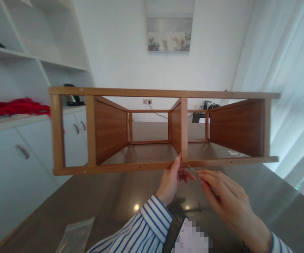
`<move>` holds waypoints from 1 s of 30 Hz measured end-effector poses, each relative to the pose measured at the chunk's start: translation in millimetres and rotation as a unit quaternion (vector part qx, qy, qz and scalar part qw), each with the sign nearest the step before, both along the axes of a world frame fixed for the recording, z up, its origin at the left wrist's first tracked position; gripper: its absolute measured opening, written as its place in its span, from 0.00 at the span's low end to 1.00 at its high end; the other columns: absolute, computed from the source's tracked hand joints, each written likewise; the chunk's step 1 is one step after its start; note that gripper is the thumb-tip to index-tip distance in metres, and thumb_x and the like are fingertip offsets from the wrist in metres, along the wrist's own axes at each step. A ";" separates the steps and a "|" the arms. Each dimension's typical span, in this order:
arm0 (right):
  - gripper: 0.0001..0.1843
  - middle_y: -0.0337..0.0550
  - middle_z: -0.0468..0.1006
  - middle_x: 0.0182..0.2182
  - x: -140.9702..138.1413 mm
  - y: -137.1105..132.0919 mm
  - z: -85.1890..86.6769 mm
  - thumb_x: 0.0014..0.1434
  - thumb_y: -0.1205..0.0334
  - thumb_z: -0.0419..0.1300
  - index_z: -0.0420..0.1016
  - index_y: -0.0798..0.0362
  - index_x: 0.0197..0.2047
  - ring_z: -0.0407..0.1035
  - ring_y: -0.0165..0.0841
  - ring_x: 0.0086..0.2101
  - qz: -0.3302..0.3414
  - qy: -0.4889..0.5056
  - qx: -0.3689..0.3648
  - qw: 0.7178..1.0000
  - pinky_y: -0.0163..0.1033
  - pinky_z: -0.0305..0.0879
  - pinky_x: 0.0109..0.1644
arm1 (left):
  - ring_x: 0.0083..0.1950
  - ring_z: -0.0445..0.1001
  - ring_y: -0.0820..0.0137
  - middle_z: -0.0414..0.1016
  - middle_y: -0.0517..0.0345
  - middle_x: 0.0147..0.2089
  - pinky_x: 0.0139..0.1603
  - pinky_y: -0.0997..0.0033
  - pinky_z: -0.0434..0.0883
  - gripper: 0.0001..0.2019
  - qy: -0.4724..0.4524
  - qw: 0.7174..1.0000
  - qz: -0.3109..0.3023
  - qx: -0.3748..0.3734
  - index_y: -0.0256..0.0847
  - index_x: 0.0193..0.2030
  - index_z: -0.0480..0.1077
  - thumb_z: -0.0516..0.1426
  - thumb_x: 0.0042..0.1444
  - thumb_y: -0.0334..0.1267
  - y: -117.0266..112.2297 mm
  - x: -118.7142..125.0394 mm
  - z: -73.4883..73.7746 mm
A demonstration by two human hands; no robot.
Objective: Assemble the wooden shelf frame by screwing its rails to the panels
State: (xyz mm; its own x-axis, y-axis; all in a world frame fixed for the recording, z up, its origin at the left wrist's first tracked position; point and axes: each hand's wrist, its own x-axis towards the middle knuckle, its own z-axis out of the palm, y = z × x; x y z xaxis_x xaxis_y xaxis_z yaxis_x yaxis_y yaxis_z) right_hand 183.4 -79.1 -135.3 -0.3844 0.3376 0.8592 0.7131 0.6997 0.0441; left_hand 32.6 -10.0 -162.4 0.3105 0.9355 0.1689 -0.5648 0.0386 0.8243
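Note:
A wooden shelf frame lies on its side on a dark table, its open compartments facing me. My left hand grips the frame's near bottom rail by the middle upright, thumb up on the rail. Just right of it, my right hand pinches a thin metal tool or screw, whose tip points at the rail next to the upright. Both sleeves are blue and white striped.
A clear plastic bag lies on the table at the near left. White cabinets and shelves with red cloth stand to the left. A curtain hangs on the right. A small dark item lies on the table.

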 end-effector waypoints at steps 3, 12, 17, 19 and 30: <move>0.14 0.48 0.77 0.42 -0.8 0.0 -0.6 0.58 0.74 0.57 0.69 0.58 0.48 0.71 0.31 0.44 -0.004 -0.008 0.002 1.000 0.37 0.67 0.50 | 0.27 0.74 0.71 0.75 0.57 0.27 0.25 0.75 0.62 0.25 -0.002 1.000 -0.003 -0.006 0.35 0.49 0.70 0.56 0.54 0.55 0.8 -0.4 -0.9; 0.13 0.49 0.78 0.41 -4.1 3.1 -0.3 0.58 0.75 0.56 0.69 0.60 0.48 0.71 0.32 0.43 -0.005 -0.017 0.001 1.000 0.38 0.69 0.49 | 0.27 0.73 0.72 0.75 0.56 0.26 0.25 0.75 0.62 0.22 -0.003 1.000 0.000 -0.012 0.35 0.39 0.72 0.56 0.53 0.55 1.7 -0.4 -3.3; 0.13 0.50 0.78 0.41 -4.9 4.0 -0.3 0.59 0.75 0.56 0.69 0.59 0.48 0.71 0.33 0.42 -0.003 -0.022 0.001 1.000 0.40 0.70 0.47 | 0.27 0.73 0.72 0.75 0.55 0.28 0.25 0.75 0.62 0.22 -0.001 1.000 -0.004 -0.009 0.35 0.39 0.72 0.56 0.53 0.56 0.8 -0.6 -2.2; 0.13 0.49 0.78 0.41 -6.0 3.1 1.0 0.59 0.74 0.56 0.69 0.58 0.48 0.72 0.34 0.42 -0.007 -0.031 0.008 0.999 0.41 0.70 0.46 | 0.26 0.72 0.73 0.75 0.55 0.27 0.26 0.75 0.63 0.23 0.000 1.000 -0.004 -0.010 0.35 0.39 0.73 0.55 0.54 0.56 0.8 -0.7 -2.4; 0.08 0.47 0.79 0.38 -19.2 -5.3 15.0 0.61 0.67 0.54 0.73 0.54 0.42 0.74 0.35 0.39 -0.064 -0.012 -0.046 0.997 0.43 0.70 0.45 | 0.29 0.73 0.71 0.78 0.52 0.33 0.26 0.74 0.63 0.30 -0.014 1.000 0.006 -0.018 0.36 0.55 0.68 0.57 0.52 0.55 2.8 0.7 -4.4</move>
